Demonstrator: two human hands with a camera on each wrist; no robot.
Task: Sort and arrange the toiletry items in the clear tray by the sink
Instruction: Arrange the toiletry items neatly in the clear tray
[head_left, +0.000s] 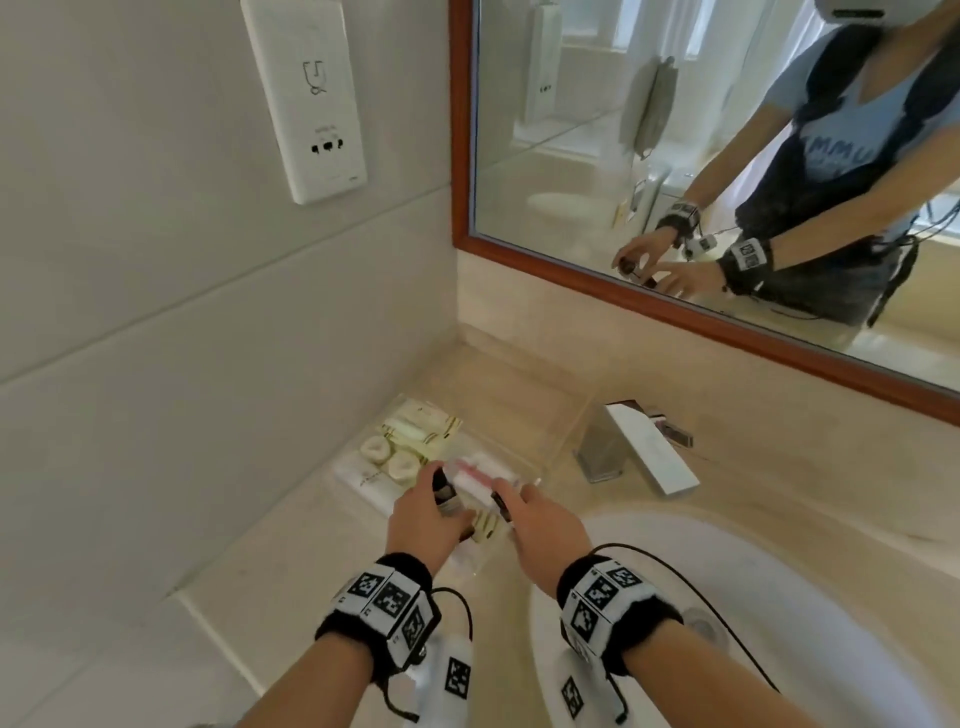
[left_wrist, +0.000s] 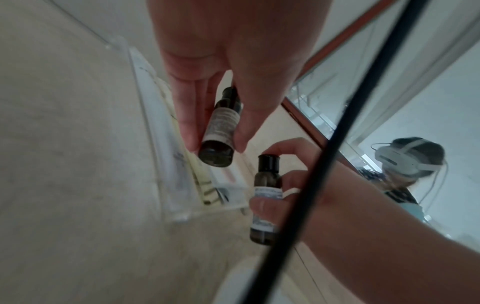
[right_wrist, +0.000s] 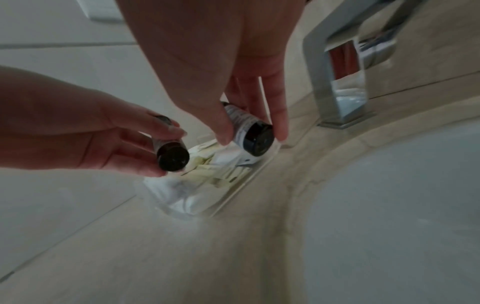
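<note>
The clear tray (head_left: 565, 437) sits on the counter left of the sink, holding cream tubes (head_left: 415, 427), round cream pads (head_left: 388, 457), white packets (head_left: 370, 480) and a pink-striped packet (head_left: 480, 474). My left hand (head_left: 441, 500) pinches a small dark bottle with a white label (left_wrist: 221, 127) over the tray's near half. My right hand (head_left: 511, 500) grips a second dark bottle (right_wrist: 252, 137) just to the right, above the tray's sink-side rim (right_wrist: 249, 179). Both bottles are lifted clear of the tray's contents.
A chrome faucet (head_left: 636, 452) stands right of the tray, with the white basin (head_left: 779, 597) below it. A framed mirror (head_left: 675, 156) is behind; a tiled wall with a socket plate (head_left: 306, 98) is to the left. Black wrist cables trail over the basin.
</note>
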